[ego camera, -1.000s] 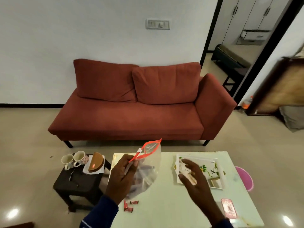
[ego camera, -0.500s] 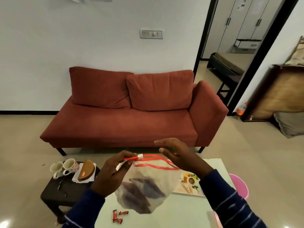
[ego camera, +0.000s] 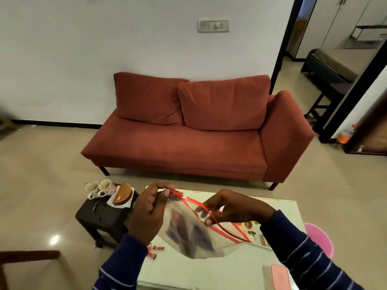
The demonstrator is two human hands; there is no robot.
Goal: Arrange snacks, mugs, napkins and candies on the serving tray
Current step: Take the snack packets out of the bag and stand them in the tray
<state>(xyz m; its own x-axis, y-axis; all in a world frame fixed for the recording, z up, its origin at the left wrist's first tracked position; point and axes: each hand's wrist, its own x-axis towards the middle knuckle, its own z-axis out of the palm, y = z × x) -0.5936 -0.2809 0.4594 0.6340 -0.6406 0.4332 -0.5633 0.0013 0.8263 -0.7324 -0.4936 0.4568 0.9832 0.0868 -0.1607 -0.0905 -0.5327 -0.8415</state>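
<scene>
We stand at a pale glossy tabletop point(ego camera: 209, 271) and hold above it a clear plastic zip bag with a red seal strip point(ego camera: 209, 237). Our left hand point(ego camera: 148, 214) pinches one end of the red strip between thumb and fingers. Our right hand point(ego camera: 228, 208) pinches the strip further along, so the mouth of the bag is parted; both grips are closed on the bag. Dark snack packets show blurred through the plastic.

On the tabletop, near our left sleeve, lie a few small red-wrapped candies point(ego camera: 155, 250). Behind the bag and our right wrist we see only a corner of the white serving tray with a floral print point(ego camera: 254, 231). A flat pink object point(ego camera: 280, 276) lies at the near right edge.

To the left of the tabletop stands a low dark brown stool point(ego camera: 100, 216). It carries two white mugs point(ego camera: 100, 188) side by side and a brown half-round holder on white napkins point(ego camera: 122, 195).

Behind is a rust-red fabric sofa point(ego camera: 199, 130) against a white wall with a switch plate point(ego camera: 213, 25). The floor is beige tile. A pink plastic stool point(ego camera: 322, 241) stands at the right, and a dark-framed doorway opens to another room.
</scene>
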